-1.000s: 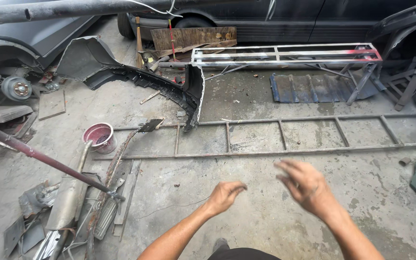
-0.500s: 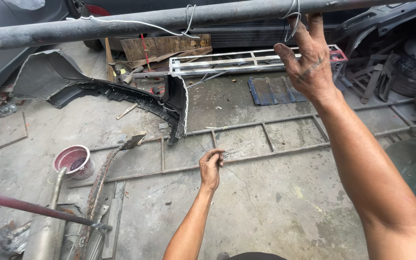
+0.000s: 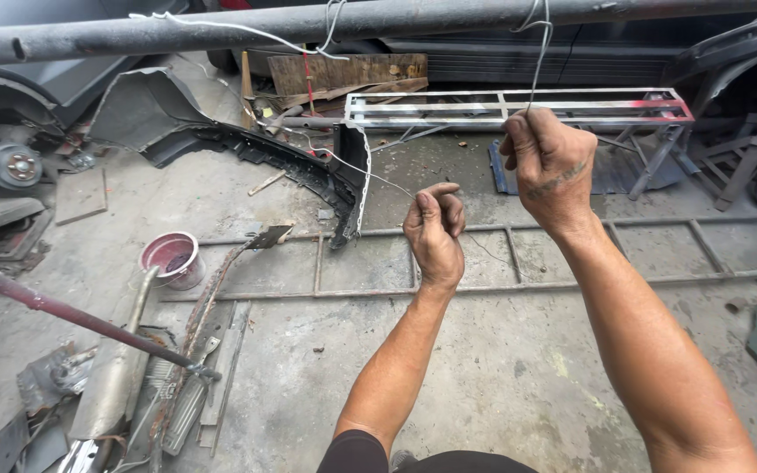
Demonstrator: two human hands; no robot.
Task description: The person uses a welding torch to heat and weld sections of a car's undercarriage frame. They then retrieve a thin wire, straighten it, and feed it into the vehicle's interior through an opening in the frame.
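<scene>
A dark metal pipe [image 3: 221, 31] runs across the top of the view, with thin wire looped around it. My right hand [image 3: 552, 166] is raised and pinches a strand of the wire [image 3: 538, 61] that hangs down from the pipe. My left hand [image 3: 434, 229] is lower and to the left, fingers closed on another thin wire strand [image 3: 343, 158] that slants up toward the pipe. Both forearms reach up from the bottom of the frame over a concrete floor.
A ladder-like metal frame [image 3: 571, 254] lies flat on the floor. A black car bumper [image 3: 247, 144] rests behind it. A white and red metal rack [image 3: 519, 105] stands at the back. A pink bucket [image 3: 171, 258], a reddish rod [image 3: 72, 315] and scrap metal [image 3: 124, 394] lie left.
My right hand came down from the pipe and now grips the hanging wire. My left hand rose and closed on the slanting strand. The view tilted slightly.
</scene>
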